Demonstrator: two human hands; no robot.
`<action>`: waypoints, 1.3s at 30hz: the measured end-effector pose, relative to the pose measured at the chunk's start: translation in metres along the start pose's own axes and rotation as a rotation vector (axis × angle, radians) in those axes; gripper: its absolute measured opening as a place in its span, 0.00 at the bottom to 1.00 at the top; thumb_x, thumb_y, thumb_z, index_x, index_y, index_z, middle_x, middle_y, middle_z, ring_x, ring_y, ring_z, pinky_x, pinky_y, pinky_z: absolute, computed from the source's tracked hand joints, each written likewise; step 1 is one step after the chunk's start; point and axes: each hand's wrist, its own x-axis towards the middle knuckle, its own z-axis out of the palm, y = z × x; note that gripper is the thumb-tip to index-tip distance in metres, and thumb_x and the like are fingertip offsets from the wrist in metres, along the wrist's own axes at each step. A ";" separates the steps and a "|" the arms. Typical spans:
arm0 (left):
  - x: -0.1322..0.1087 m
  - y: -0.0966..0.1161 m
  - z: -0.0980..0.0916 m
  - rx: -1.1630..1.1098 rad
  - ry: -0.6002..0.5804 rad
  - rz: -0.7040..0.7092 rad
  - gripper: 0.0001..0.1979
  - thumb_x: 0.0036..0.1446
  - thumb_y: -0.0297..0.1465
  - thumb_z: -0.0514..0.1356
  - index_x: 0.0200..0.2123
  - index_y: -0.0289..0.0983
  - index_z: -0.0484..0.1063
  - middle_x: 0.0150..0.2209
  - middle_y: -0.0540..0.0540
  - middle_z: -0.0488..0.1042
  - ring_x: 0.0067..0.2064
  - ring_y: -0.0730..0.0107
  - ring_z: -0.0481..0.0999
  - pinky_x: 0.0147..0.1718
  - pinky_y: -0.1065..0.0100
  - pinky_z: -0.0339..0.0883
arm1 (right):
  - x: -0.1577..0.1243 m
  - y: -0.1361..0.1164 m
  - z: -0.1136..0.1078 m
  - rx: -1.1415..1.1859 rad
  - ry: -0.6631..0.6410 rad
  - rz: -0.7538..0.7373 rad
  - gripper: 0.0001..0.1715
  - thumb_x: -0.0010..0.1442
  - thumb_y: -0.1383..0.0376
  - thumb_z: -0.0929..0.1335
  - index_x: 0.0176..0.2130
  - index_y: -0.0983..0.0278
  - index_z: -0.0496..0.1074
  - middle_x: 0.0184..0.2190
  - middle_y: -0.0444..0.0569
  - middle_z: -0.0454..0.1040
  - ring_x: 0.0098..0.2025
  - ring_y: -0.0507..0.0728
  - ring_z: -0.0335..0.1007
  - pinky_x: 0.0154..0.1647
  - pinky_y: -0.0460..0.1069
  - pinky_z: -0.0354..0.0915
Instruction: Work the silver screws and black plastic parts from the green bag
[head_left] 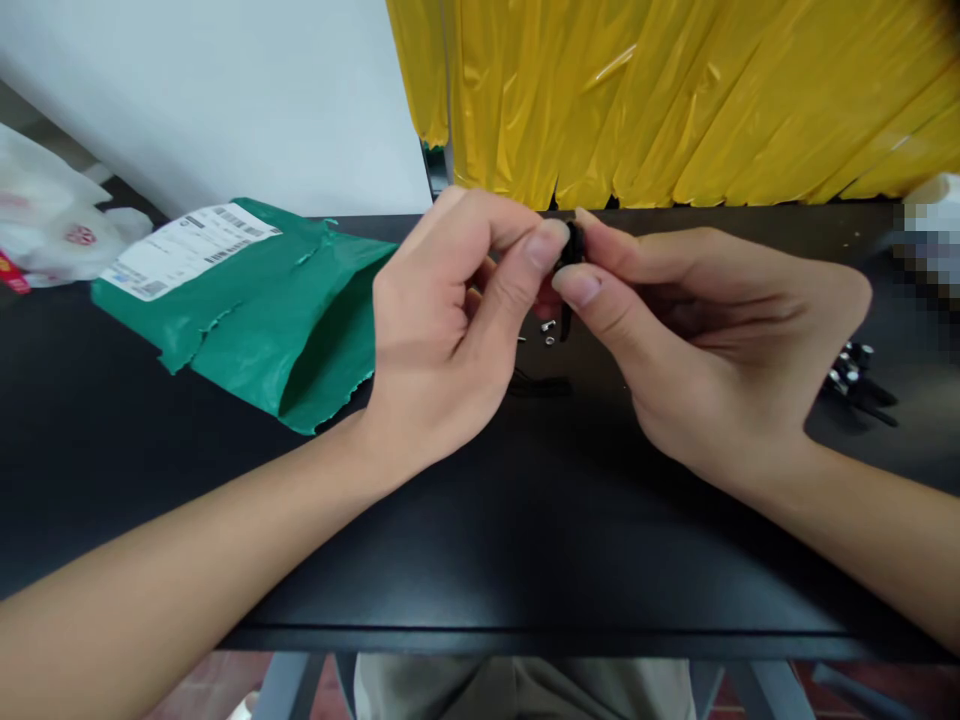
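Note:
Both hands are raised over the dark table, fingertips meeting at a small black part (574, 243). My left hand (450, 320) pinches it from the left between thumb and forefinger. From the right, my right hand (712, 330) grips it the same way. A thin black piece (566, 322) hangs down below the fingertips, and whether it belongs to the same part is hard to see. Fingertips hide most of the part. Beneath the hands lie a tiny silver piece (548, 326), a small ring (550, 341) and a slim black item (546, 386).
A torn green mailing bag (247, 300) with a white label lies at the left, its mouth facing my left hand. Behind it is a white plastic bag (67, 220). Several black-and-silver parts (855, 375) are heaped at the right. Yellow plastic sheeting (637, 100) hangs at the back.

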 end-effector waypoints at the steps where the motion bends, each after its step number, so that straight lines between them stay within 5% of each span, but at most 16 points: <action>1: 0.002 -0.001 0.000 0.010 -0.011 0.007 0.11 0.76 0.33 0.65 0.36 0.42 0.79 0.33 0.49 0.78 0.33 0.71 0.80 0.33 0.68 0.72 | 0.000 0.000 0.000 0.008 -0.004 0.007 0.19 0.65 0.72 0.80 0.47 0.47 0.88 0.41 0.31 0.89 0.42 0.53 0.88 0.50 0.48 0.87; 6: 0.009 0.002 0.005 -0.192 -0.023 -0.153 0.16 0.75 0.34 0.67 0.30 0.42 0.79 0.26 0.51 0.76 0.27 0.72 0.76 0.24 0.69 0.68 | 0.005 0.005 0.004 0.048 0.058 -0.003 0.25 0.63 0.79 0.78 0.44 0.46 0.88 0.41 0.31 0.89 0.41 0.54 0.89 0.48 0.48 0.88; 11: 0.008 0.006 0.005 -0.286 0.010 -0.405 0.05 0.67 0.30 0.73 0.36 0.43 0.84 0.27 0.54 0.75 0.23 0.77 0.72 0.25 0.73 0.71 | 0.005 0.014 0.003 0.051 0.055 -0.006 0.27 0.64 0.80 0.77 0.44 0.44 0.88 0.40 0.29 0.89 0.40 0.53 0.89 0.46 0.48 0.87; 18: 0.010 0.007 0.006 -0.307 -0.024 -0.570 0.09 0.69 0.29 0.71 0.33 0.41 0.83 0.26 0.53 0.74 0.27 0.74 0.77 0.29 0.72 0.74 | 0.006 0.020 0.003 0.054 0.025 0.070 0.18 0.65 0.74 0.78 0.43 0.47 0.89 0.39 0.36 0.89 0.37 0.59 0.88 0.44 0.54 0.88; 26: 0.011 0.000 0.013 -0.296 -0.043 -0.438 0.14 0.67 0.33 0.74 0.29 0.45 0.78 0.27 0.49 0.77 0.30 0.66 0.78 0.30 0.60 0.74 | 0.009 0.021 0.003 0.050 0.021 0.083 0.18 0.65 0.72 0.79 0.39 0.44 0.88 0.36 0.34 0.89 0.35 0.58 0.86 0.41 0.54 0.87; 34: 0.007 -0.007 0.016 -0.170 -0.026 -0.352 0.19 0.71 0.40 0.71 0.27 0.46 0.73 0.25 0.52 0.73 0.25 0.71 0.66 0.25 0.60 0.63 | 0.006 0.029 0.004 0.110 -0.003 0.066 0.10 0.64 0.68 0.81 0.43 0.51 0.89 0.38 0.39 0.90 0.37 0.56 0.88 0.43 0.51 0.86; 39: 0.005 0.001 0.015 0.020 0.022 -0.343 0.20 0.74 0.39 0.66 0.26 0.47 0.73 0.26 0.51 0.73 0.28 0.65 0.70 0.30 0.57 0.64 | 0.005 0.027 0.005 0.103 0.006 0.058 0.12 0.65 0.69 0.80 0.43 0.49 0.89 0.37 0.37 0.89 0.37 0.57 0.88 0.43 0.52 0.86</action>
